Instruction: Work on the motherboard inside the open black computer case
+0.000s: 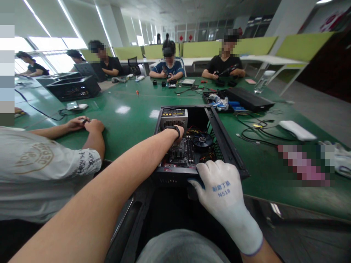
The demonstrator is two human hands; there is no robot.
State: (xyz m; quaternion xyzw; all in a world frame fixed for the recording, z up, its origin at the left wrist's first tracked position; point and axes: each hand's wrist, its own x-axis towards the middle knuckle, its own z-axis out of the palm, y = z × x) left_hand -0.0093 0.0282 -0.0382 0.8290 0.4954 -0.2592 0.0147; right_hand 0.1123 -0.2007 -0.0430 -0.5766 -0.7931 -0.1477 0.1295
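Observation:
An open black computer case [230, 149] lies on the green table with its inside facing up. Within it are a power supply [174, 117] at the back left, a dark motherboard [181, 151] and a round black fan [202, 140]. My left hand [177, 134], bare and with a dark band at the wrist, reaches into the case over the motherboard, just below the power supply; its fingers are hidden. In a white glove, my right hand [219, 182] grips the case's near edge, fingers over the rim and thumb at the front.
Black cables [257, 128], a white box-like object [297, 130] and a glove lie on the right. Behind the case is a black tray with gloves [218, 102]. A person's hands [89, 124] rest on the table at left. Other people sit across the table.

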